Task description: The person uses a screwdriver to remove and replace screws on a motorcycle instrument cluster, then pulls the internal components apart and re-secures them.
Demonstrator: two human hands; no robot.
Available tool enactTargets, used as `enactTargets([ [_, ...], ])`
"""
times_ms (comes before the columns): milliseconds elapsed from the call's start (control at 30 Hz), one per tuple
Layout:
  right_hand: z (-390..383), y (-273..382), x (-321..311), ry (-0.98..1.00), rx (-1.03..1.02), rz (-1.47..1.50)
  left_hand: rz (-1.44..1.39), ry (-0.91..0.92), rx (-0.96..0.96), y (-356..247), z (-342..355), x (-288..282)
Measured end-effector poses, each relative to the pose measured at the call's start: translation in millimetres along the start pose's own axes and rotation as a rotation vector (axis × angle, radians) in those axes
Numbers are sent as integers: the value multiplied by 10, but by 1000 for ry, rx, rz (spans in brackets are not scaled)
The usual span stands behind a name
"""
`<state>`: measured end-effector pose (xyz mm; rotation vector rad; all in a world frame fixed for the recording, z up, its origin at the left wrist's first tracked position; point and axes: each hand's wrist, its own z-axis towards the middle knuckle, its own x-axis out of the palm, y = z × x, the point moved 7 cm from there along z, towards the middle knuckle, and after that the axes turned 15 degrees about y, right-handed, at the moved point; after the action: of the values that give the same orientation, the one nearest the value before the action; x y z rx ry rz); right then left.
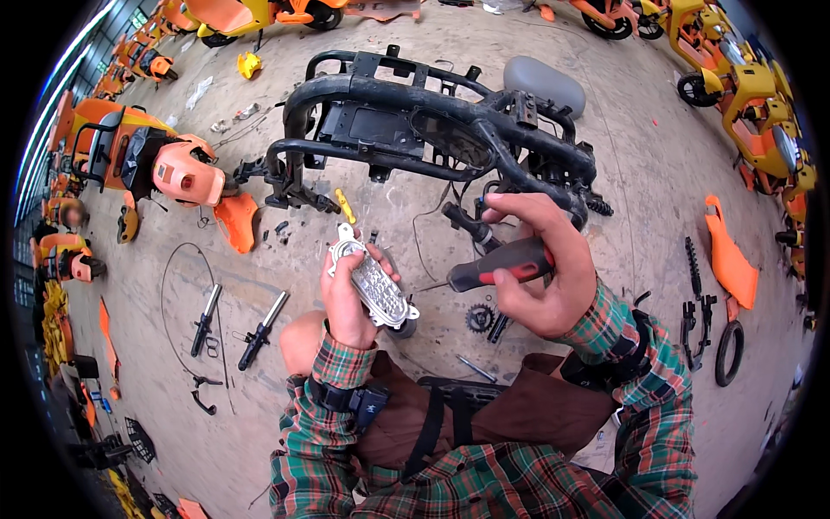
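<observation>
My left hand [344, 298] is closed around a lamp unit [380, 290], an oblong silver part with a clear ribbed face and small mounting ears. The thumb presses on its upper end. In my right hand [553, 268] is a screwdriver [501, 265] with a black and red handle, gripped between thumb and fingers. Its thin shaft points left toward the lamp unit, and the tip appears apart from it. Beyond both hands a bare black scooter frame [415, 121] lies on the floor. A yellow-handled tool [345, 206] lies just past the lamp unit.
Two shock absorbers [262, 330] and a looped cable [169, 259] lie at left. A small gear [480, 318] is close to my knees. An orange panel [731, 251] and a black ring [730, 353] lie at right. Orange and yellow scooters [752, 112] line the edges.
</observation>
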<state>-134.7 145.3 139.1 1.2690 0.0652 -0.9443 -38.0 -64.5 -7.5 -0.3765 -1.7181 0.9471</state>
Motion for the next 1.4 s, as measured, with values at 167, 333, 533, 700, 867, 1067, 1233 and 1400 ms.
enactTargets([
  [167,-3,-38,59,76,12,107,-2,-5,8,-32,2,-38],
  [333,10,-2,61,-15,-42,19,-1,-8,1,-14,-4,-76],
  [533,-64,-89,72,57,91,104,-19,-5,-24,24,6,-56],
  [700,-29,-7,22,-81,-75,44,-26,-11,-28,66,5,-59],
  [867,-108,-49,-41,-32,-58,30,-55,21,-41,110,46,27],
  [1067,-113,-64,-28,-66,-10,67,-34,30,-32,107,42,12],
  [1233,-110,-37,-51,-63,-2,26,-52,33,-40,103,45,30],
  [1400,-83,-77,9,-126,-66,104,-68,23,-49,81,16,-41],
])
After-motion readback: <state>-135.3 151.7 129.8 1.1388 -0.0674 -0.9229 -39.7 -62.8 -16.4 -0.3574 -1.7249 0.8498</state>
